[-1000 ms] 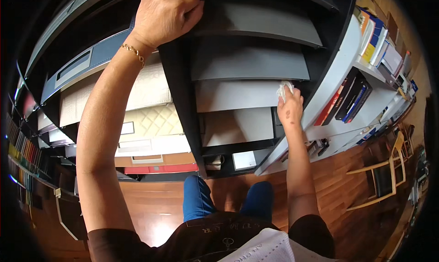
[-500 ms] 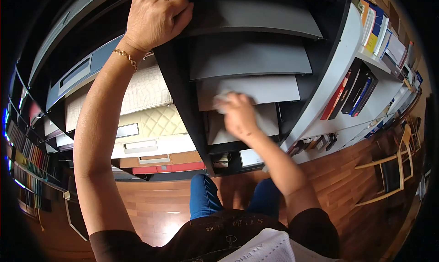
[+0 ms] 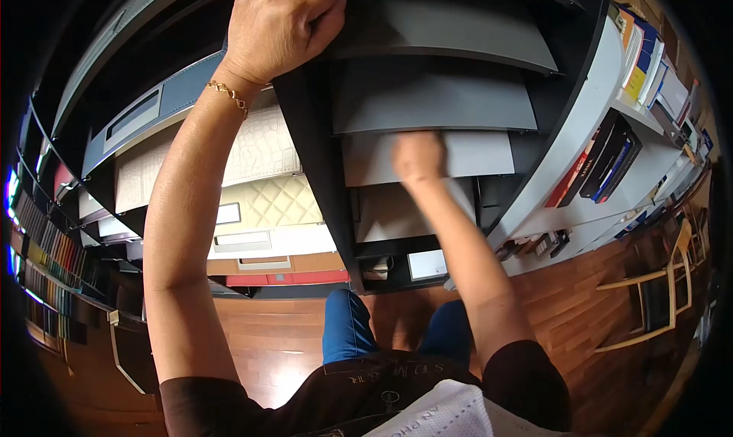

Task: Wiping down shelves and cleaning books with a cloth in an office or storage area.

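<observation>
even indoor light, motion-blurred right hand (image 3: 418, 156), heavy fisheye bending, black vignetted corners

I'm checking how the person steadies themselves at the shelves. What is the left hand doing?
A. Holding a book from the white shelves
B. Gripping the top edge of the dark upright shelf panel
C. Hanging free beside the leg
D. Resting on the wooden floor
B: the left hand curls over the top of the dark upright panel, while the blurred right hand is at a grey sloped shelf.
</observation>
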`<action>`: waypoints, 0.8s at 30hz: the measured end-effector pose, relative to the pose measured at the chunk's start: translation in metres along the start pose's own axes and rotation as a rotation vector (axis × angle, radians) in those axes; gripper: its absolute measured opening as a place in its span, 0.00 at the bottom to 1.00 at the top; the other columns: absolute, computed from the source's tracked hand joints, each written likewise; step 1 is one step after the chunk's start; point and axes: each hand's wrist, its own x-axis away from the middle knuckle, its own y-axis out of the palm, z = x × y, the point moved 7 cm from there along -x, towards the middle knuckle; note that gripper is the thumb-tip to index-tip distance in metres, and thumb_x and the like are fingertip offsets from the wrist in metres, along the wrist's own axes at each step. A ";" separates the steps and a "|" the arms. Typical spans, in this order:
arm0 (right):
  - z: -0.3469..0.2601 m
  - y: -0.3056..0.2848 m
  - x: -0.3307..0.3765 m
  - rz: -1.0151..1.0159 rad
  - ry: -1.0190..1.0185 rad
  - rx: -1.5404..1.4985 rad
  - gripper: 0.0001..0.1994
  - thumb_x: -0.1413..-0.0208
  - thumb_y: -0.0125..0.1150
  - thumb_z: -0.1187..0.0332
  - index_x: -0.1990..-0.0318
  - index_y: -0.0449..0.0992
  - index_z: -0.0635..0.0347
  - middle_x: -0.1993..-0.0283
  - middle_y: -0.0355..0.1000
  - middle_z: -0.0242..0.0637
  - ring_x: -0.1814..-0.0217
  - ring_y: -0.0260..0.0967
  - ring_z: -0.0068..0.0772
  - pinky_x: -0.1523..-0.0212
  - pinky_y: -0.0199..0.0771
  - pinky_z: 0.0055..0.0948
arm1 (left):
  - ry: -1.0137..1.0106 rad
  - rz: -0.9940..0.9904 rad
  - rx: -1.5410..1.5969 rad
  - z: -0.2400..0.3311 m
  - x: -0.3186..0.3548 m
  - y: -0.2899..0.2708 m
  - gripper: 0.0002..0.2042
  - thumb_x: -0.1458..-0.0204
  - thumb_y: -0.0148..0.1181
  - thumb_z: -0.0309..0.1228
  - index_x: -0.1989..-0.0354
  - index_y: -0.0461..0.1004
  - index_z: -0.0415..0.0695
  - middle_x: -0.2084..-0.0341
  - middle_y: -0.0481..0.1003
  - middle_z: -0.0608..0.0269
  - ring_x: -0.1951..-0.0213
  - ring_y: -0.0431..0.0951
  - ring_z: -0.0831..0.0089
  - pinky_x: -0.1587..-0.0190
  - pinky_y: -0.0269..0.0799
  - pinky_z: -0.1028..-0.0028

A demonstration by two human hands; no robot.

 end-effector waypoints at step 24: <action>0.062 -0.001 -0.089 0.392 -0.137 -0.147 0.23 0.40 0.48 0.56 0.42 0.69 0.59 0.39 0.65 0.49 0.39 0.64 0.48 0.40 0.63 0.41 | 0.058 0.244 0.225 -0.005 0.004 0.009 0.13 0.59 0.61 0.27 0.90 0.64 0.47 0.91 0.64 0.64 0.80 0.67 0.65 0.48 0.63 0.59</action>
